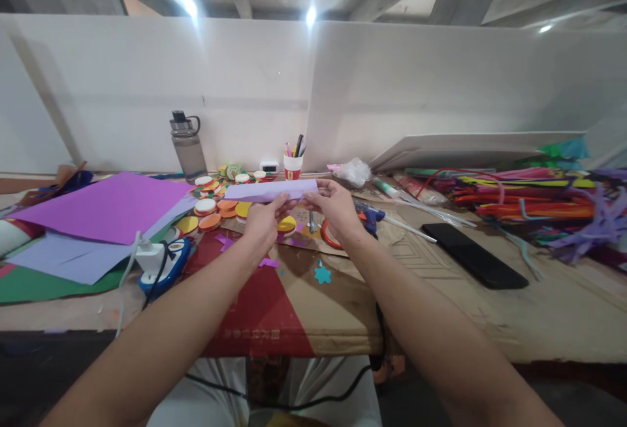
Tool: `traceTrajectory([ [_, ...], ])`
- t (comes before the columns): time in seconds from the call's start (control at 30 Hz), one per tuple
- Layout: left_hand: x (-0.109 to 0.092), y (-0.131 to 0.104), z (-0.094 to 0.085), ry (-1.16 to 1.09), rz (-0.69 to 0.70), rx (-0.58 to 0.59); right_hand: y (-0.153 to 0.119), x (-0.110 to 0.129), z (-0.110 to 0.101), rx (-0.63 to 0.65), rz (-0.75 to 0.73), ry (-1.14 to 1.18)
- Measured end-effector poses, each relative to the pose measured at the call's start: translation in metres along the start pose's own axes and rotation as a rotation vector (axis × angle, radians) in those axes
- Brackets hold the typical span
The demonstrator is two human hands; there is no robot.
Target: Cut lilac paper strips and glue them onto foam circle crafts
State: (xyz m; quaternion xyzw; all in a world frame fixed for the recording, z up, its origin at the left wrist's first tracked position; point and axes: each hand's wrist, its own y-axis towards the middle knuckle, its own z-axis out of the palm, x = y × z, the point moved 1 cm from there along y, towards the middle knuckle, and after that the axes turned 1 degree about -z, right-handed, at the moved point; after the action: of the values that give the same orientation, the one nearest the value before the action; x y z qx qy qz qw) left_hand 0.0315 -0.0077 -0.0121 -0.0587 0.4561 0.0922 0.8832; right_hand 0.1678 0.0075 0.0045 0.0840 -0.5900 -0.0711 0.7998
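A long strip of pale purple paper (255, 190) is held up above the table, stretching to the left beyond my hands. My left hand (267, 221) pinches its lower edge near the middle. At the strip's right end, my right hand (333, 205) grips it between thumb and fingers. The two hands are close together, their fingertips nearly meeting. Behind and below the strip lie several round discs (209, 221) in orange, yellow and white. A blue paper flower shape (322, 273) and purple scraps (269, 262) rest on the cardboard below my hands.
Purple sheets (112, 208) and a blue power socket (171, 267) lie left. A bottle (189, 153) and pen cup (292, 167) stand behind. A blue glue gun (371, 216), black phone (473, 254) and colourful strips (504, 195) are right. A cable hangs at the front edge.
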Motion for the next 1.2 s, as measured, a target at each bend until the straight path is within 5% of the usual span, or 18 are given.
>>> traceTrajectory([
  [1.2,-0.031,0.015,-0.011,-0.081,-0.095,-0.096,0.014,0.013,-0.019,-0.117,-0.069,0.03],
])
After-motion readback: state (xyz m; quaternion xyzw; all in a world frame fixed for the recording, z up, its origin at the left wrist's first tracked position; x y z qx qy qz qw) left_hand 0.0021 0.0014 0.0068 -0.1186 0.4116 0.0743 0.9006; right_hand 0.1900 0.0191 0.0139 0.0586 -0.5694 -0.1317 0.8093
